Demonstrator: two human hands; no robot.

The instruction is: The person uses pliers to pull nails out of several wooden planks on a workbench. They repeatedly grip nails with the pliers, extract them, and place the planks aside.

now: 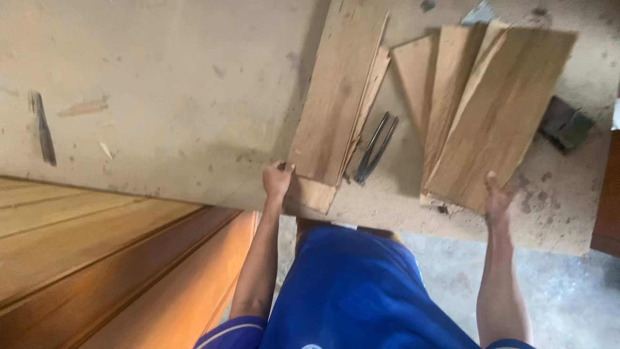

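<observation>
Head: hands [278,179] grip veneer sheets [336,97]

Soft, even daylight on a dusty work surface, seen from a tilted head camera; the picture is slightly soft all over.

Light is diffuse and moderately bright, with no glare or hot spots. A broad, faint shadow darkens the pale tabletop [161,97] beside the left stack of wood sheets [339,90], and a narrower shadow lies under the near edge of the right stack of wood sheets [497,110]. The varnished planks [97,258] at lower left glow warm orange, with a mild sheen. Fine detail looks smeared, as from compression or slight motion. The blue shirt [355,291] close to the lens is soft. Straight edges run slanted because the view is tilted.
</observation>
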